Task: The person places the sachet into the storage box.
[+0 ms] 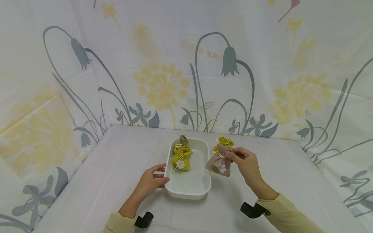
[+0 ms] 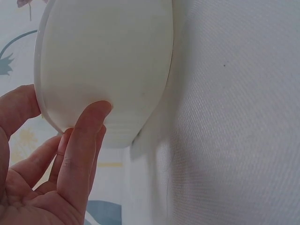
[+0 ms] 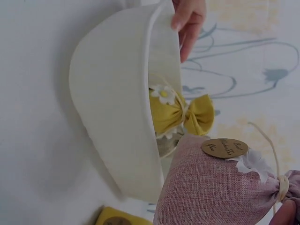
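With the person's own place at six o'clock, the dusty-pink linen pouch [image 1: 225, 162] hangs just off the three-o'clock side of the white tray [image 1: 190, 185], so the tray lies at nine from it. From where I stand the pouch's near-left edge overlaps the tray's rim in sight, though I can't tell whether it touches.

The right hand [image 1: 247, 163] has the pouch: its grip pinches the tied neck from the three-o'clock side, and the body hangs below and to about eight from those fingertips. The long axis runs roughly from one, at the gathered neck, to seven, at the base. A white flower [image 3: 253, 164] and an oval brown tag [image 3: 224, 148] sit on its front.

The left hand [image 1: 152, 178] is over at nine, its grip holding the tray's side wall, thumb on the rim and fingers outside. The pouch is thus nearer the right hand, with the tray's width between the two.

Inside the tray, a mustard-yellow pouch [image 1: 186, 154] lies along the nine-o'clock wall. Another yellow pouch [image 1: 226, 140] is on the bench [image 1: 140, 142], beyond the pink one at twelve, partly hidden.
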{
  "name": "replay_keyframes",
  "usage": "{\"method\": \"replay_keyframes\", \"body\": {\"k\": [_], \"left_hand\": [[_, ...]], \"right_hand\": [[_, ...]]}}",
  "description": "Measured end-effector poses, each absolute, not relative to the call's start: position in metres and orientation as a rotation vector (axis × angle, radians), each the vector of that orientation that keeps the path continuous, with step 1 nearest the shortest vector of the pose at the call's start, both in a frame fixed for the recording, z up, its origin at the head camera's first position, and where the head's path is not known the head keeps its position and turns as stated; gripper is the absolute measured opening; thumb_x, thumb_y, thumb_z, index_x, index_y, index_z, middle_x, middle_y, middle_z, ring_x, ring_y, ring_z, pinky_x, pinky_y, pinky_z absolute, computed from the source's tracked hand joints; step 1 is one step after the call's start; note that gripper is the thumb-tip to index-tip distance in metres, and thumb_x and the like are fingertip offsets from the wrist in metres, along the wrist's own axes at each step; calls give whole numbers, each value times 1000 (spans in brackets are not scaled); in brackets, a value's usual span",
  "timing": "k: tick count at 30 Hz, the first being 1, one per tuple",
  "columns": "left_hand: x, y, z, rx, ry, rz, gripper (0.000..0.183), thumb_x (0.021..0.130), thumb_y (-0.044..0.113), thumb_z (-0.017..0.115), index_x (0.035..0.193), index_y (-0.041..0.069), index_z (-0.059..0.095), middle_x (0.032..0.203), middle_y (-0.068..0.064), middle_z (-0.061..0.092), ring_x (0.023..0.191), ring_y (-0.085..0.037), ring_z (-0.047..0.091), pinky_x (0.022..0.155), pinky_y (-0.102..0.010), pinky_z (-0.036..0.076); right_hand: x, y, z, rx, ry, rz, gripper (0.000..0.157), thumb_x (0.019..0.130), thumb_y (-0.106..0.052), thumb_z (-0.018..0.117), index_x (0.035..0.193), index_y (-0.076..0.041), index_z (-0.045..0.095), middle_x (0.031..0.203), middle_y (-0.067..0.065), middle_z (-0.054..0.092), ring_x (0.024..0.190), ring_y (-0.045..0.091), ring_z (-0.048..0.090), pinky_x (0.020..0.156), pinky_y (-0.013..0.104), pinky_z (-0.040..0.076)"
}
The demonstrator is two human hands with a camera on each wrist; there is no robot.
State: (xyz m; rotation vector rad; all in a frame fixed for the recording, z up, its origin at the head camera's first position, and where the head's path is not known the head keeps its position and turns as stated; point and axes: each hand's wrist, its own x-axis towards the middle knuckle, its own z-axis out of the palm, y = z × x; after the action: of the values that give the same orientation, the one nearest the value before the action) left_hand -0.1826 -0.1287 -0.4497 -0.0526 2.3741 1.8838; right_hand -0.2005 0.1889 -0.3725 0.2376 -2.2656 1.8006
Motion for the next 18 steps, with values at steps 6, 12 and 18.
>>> {"method": "replay_keyframes", "body": {"k": [6, 12, 18], "left_hand": [[-182, -129, -449, -37, 2382, 1863, 58, 79, 6, 73, 132, 3, 50, 118, -13, 53, 96, -24, 61, 65, -32, 57], [-182, -129, -449, -37, 2382, 1856, 59, 79, 7, 74, 132, 3, 50, 118, -13, 53, 97, -24, 60, 65, -32, 57], [-182, -129, -449, -30, 2384, 1861, 60, 78, 8, 75, 132, 2, 50, 118, -13, 53, 97, -24, 60, 65, -32, 57]], "right_hand": [[-204, 172, -373, 238, -2304, 1852, 23, 88, -10, 65, 99, 10, 63, 83, 4, 63, 72, 12, 58, 67, 23, 53], [-205, 152, -371, 256, -2331, 1924, 23, 86, -8, 66, 99, 10, 63, 86, 10, 63, 73, 13, 58, 68, 25, 55], [-208, 136, -371, 360, -2393, 1914, 21, 86, -9, 66, 97, 9, 64, 84, 9, 63, 73, 15, 59, 70, 29, 55]]}}
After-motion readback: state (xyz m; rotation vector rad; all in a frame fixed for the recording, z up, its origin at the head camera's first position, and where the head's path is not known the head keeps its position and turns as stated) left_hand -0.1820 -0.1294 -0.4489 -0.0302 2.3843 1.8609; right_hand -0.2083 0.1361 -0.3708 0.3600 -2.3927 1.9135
